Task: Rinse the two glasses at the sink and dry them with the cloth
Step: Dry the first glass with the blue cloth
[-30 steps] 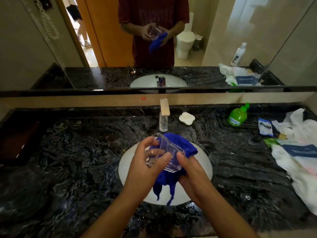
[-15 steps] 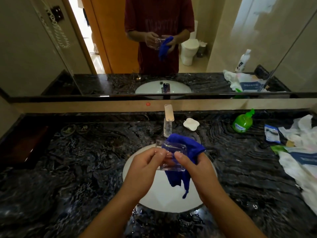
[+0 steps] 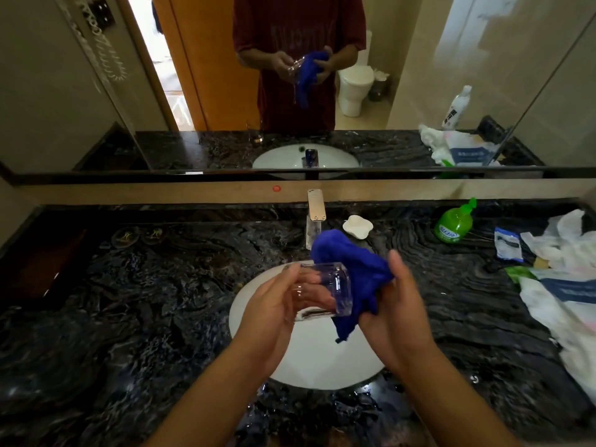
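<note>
From the head camera I am looking down at a white sink point(image 3: 322, 366) set in a dark marble counter point(image 3: 145, 301). My left hand point(image 3: 274, 314) is gripping a clear glass point(image 3: 325, 290) above the basin, fingers curled round its side, the glass lying tilted on its side with its thick base toward three o'clock. My right hand point(image 3: 396, 304) is clutching a blue cloth point(image 3: 351, 272), fingers wrapped round its bunched lower part; the cloth is pressing against the base end of the glass and bulging up toward twelve o'clock, a tail hanging down over the basin.

A tap point(image 3: 316, 217) is standing at twelve o'clock from the sink, with a white soap dish point(image 3: 357, 226) just beside it at one o'clock. A green soap bottle point(image 3: 453, 225) is sitting further round at two o'clock, and crumpled white bags point(image 3: 567, 285) are lying at three o'clock. In the mirror point(image 3: 451, 59) a second glass point(image 3: 255, 132) is showing on the counter's reflection.
</note>
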Available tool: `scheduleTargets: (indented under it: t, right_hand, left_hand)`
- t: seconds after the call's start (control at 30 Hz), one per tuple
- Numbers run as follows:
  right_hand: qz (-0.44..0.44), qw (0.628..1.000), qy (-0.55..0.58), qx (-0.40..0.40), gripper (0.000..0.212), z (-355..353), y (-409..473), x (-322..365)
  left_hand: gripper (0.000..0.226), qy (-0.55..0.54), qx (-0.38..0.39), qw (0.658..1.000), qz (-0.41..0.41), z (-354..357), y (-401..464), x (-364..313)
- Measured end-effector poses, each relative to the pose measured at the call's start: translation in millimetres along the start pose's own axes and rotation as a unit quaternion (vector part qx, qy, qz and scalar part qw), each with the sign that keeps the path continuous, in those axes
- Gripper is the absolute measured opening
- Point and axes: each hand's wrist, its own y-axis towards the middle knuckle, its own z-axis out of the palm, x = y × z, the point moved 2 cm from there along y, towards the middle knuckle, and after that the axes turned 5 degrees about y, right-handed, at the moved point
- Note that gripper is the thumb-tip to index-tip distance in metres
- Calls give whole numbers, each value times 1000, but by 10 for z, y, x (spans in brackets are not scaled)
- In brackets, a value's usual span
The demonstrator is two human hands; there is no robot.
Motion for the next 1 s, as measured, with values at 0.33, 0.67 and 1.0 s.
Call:
scheduleTargets:
  t: [0.33, 0.67, 1.0]
  right_hand:
    - [23, 997, 23, 75, 43, 163, 91, -13]
    - [14, 997, -38, 58, 82, 118, 20, -212]
    - [-283, 850, -441, 63, 46, 259, -184, -282]
  left_hand:
    - [38, -177, 28, 978, -104, 55, 17, 46]
    - [70, -207, -29, 975, -78, -3, 44, -5]
    - [88, -200, -6, 979, -38, 233, 19, -138]
